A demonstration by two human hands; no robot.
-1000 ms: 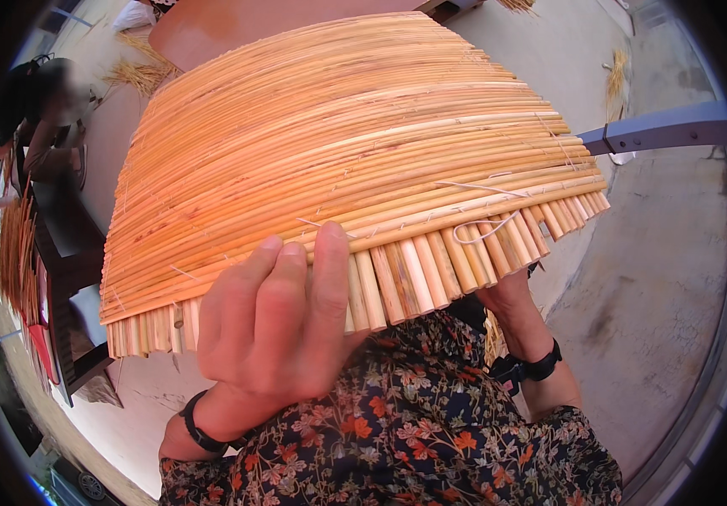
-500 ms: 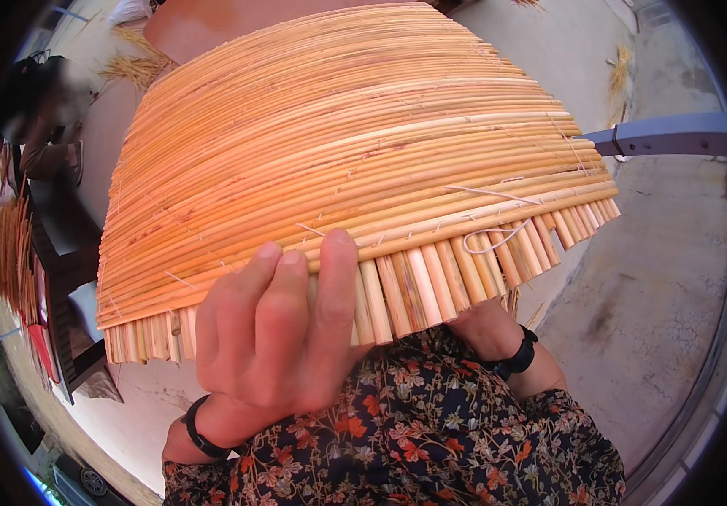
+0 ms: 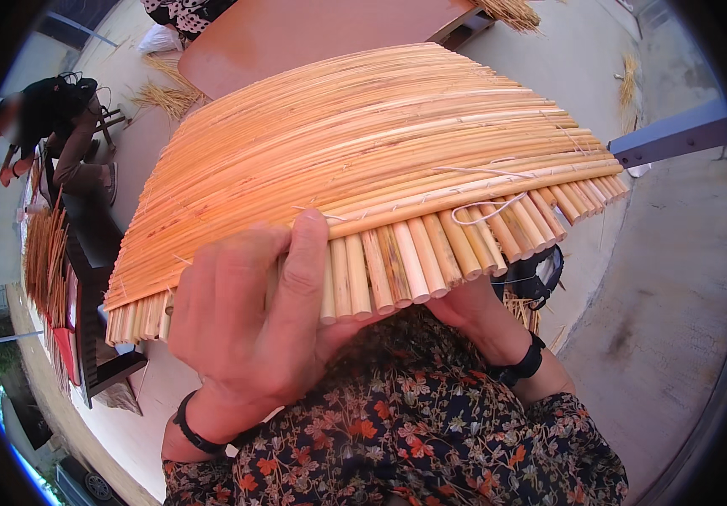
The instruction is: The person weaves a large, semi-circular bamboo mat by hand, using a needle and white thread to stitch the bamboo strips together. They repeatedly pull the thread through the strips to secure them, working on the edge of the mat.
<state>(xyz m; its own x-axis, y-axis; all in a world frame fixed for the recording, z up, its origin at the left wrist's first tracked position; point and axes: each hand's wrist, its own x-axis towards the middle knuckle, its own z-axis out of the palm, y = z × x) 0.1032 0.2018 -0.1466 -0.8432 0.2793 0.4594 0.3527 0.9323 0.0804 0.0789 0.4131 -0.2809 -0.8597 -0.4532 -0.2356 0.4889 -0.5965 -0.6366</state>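
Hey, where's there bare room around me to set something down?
The visible reddish-brown tabletop beyond the mat of stalks looks bare, as does the grey floor right of the mat, nearer than the blue-grey beam. The left is crowded: bundled stalks, dark furniture, another person.

Reed panel (image 3: pixel 363 160) and 1 beam (image 3: pixel 675 135) obstruct; floor (image 3: pixel 633 274) at right is open.

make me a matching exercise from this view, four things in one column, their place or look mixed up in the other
Things
1. left hand
2. right hand
3. string
4. table

Place or look
A. partly hidden beneath the reed panel
B. reddish-brown, beyond the reed panel
C. wrapped over the reed panel's near edge
D. white, in a loose loop

Pairs: 1-C, 2-A, 3-D, 4-B
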